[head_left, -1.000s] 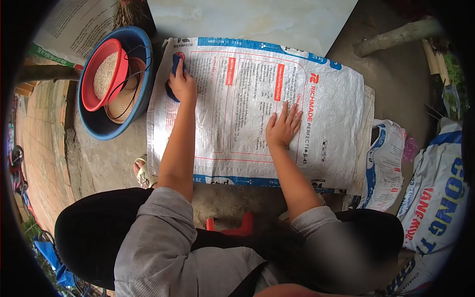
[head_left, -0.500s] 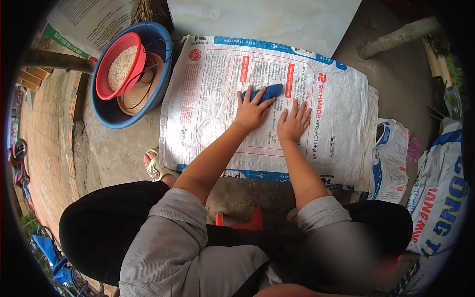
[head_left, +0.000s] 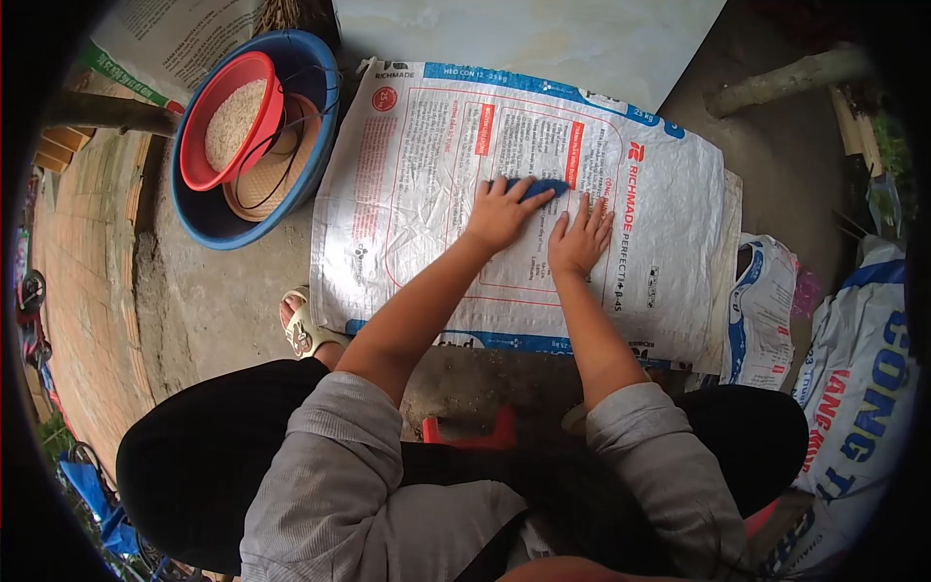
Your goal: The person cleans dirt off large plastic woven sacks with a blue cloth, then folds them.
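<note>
A large white printed feed sack (head_left: 436, 233) lies flat in front of me. My left hand (head_left: 502, 215) is on its middle, the fingers bent over a blue cloth (head_left: 546, 188) pressed against the print. Part of the cloth is hidden under the fingers; its pointed end sticks out to the right. Just right of it, my right hand (head_left: 580, 241) rests palm down on the sack with fingers stretched out, holding nothing.
At the upper left a blue basin (head_left: 190, 215) holds a red bowl (head_left: 196, 175) of white grains, probably rice, and a tan basket (head_left: 254, 196). More printed sacks (head_left: 853, 407) lie at right. A red stool edge (head_left: 470, 442) shows below; a log (head_left: 790, 82) is at upper right.
My left hand and the blue cloth have shifted slightly to the right and downward. The cloth looks more bunched under the fingers. My right hand stays nearly in place.
</note>
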`<state>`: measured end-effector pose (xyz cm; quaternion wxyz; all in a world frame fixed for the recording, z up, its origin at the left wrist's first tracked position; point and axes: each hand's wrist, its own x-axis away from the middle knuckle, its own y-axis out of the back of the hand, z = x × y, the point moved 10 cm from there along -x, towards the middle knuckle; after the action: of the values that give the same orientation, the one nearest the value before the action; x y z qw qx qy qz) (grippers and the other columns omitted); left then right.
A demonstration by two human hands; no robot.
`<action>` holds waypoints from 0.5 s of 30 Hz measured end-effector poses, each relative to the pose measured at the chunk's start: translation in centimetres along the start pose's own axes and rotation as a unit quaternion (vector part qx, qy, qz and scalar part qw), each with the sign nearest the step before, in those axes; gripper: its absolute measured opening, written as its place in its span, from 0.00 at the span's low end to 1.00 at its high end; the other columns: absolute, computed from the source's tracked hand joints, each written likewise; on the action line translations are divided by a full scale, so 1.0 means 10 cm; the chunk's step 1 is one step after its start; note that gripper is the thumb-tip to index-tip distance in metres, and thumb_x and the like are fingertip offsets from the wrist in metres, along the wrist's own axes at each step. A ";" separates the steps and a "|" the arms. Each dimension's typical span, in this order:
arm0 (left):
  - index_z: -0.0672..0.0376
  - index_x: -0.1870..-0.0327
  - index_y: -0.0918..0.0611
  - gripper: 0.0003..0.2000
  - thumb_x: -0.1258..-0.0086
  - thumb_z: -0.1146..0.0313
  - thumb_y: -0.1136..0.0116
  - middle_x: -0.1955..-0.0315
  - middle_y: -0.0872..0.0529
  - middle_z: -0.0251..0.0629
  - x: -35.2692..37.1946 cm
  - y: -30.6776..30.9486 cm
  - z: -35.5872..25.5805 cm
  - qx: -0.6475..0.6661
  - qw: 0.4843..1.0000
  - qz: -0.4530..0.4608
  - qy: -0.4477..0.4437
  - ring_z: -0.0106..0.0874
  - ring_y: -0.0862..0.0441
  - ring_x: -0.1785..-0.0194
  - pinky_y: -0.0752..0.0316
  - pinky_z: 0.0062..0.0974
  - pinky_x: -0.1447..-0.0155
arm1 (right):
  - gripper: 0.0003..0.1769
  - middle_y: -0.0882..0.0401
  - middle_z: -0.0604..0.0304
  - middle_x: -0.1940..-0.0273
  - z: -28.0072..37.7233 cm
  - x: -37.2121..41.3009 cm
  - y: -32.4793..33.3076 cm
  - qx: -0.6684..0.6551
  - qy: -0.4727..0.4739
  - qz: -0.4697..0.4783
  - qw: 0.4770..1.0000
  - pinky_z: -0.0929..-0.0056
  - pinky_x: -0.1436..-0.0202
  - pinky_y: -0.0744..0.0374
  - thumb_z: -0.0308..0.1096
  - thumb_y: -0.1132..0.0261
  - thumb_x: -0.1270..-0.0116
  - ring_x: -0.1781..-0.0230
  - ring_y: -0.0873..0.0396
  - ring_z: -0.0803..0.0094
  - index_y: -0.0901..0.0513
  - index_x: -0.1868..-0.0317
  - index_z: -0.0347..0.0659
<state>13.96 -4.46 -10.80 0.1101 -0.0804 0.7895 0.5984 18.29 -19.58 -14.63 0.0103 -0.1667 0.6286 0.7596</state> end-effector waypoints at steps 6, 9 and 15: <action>0.25 0.30 0.29 0.31 0.35 0.67 0.45 0.34 0.25 0.34 0.42 0.49 2.20 -0.117 0.922 -0.057 0.364 0.49 0.26 0.39 0.33 0.52 0.37 | 0.32 0.41 0.46 0.25 0.01 -0.01 0.01 -0.001 0.012 -0.009 1.000 0.44 0.24 0.47 0.46 0.44 0.29 0.24 0.47 0.38 0.33 0.27 0.47; 0.27 0.29 0.30 0.32 0.37 0.67 0.42 0.35 0.24 0.39 0.90 0.68 2.68 -0.031 0.907 -0.245 0.342 0.54 0.27 0.39 0.32 0.56 0.39 | 0.32 0.40 0.47 0.25 0.00 0.00 0.02 -0.002 0.012 -0.008 1.000 0.44 0.24 0.47 0.46 0.44 0.29 0.24 0.47 0.38 0.33 0.27 0.47; 0.31 0.31 0.27 0.32 0.38 0.72 0.42 0.41 0.23 0.52 0.53 0.51 1.16 0.087 0.916 -0.197 0.339 0.54 0.23 0.51 0.25 0.47 0.45 | 0.32 0.40 0.47 0.25 0.02 0.00 0.05 0.001 0.008 -0.010 1.000 0.44 0.24 0.46 0.46 0.44 0.29 0.24 0.46 0.39 0.32 0.27 0.49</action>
<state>8.42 8.16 -10.50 -0.0419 -0.4230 0.7964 0.4302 18.12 -19.47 -14.15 0.0126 -0.1788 0.6276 0.7576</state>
